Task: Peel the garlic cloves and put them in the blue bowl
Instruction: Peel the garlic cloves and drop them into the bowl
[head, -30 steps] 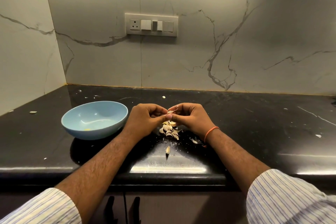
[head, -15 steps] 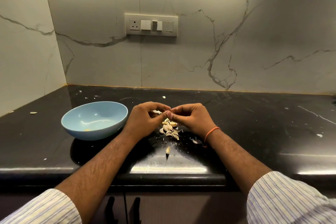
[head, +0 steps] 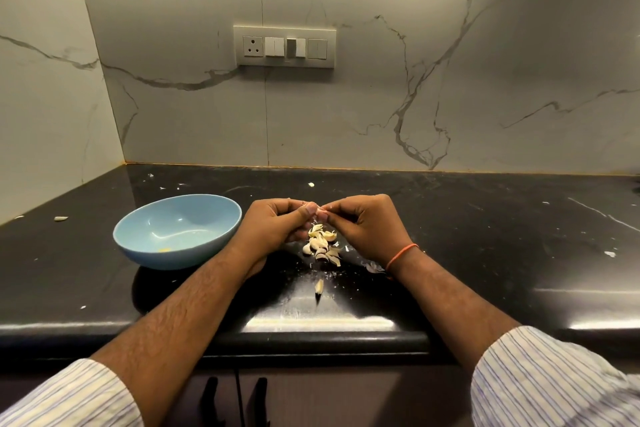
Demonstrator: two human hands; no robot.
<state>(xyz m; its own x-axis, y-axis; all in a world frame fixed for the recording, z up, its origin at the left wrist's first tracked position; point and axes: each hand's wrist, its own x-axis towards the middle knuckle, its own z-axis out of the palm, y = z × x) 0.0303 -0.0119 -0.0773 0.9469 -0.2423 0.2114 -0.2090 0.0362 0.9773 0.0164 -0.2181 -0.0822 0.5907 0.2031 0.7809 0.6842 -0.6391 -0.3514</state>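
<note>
Two hands, left hand and right hand, meet fingertip to fingertip, pinching one small garlic clove above the black desk. One pile of cloves and skins lies below them, one loose clove nearer the edge. One blue bowl stands just left.

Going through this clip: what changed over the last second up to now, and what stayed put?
Little changed. The left hand and right hand stayed together above the garlic pile, fingertips pinching a small garlic clove between them; only the fingers shifted slightly as they worked at it. Nothing was let go or dropped into the blue bowl. The bowl, the pile and the lone clove near the counter edge stayed where they were.
</note>
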